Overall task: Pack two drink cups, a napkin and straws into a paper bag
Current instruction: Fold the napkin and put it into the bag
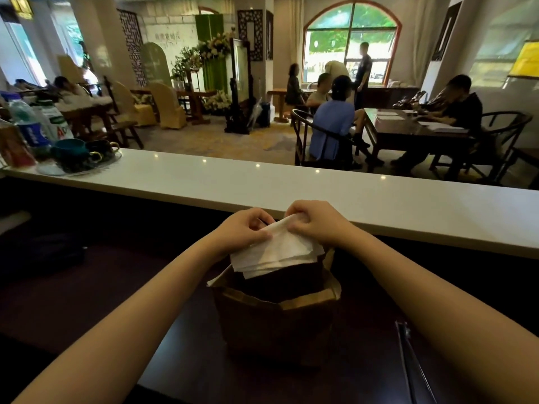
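Together, left hand (245, 228) and right hand (313, 221) pinch napkin (277, 253).

The paper bag (277, 325) stands on the low worktop (189, 368) straight before me, its mouth facing up. The napkin (274, 252) hangs over that mouth, its lower edge at the bag's far rim. My left hand (243, 228) pinches its top left corner and my right hand (313, 220) its top right. To the right of the bag lies a long thin thing (414, 365) I cannot make out. Behind the bag a raised counter (291, 185) runs from left to right. At its far left end sits a tray (96, 166) of cups, with bottles (29, 123) further left.
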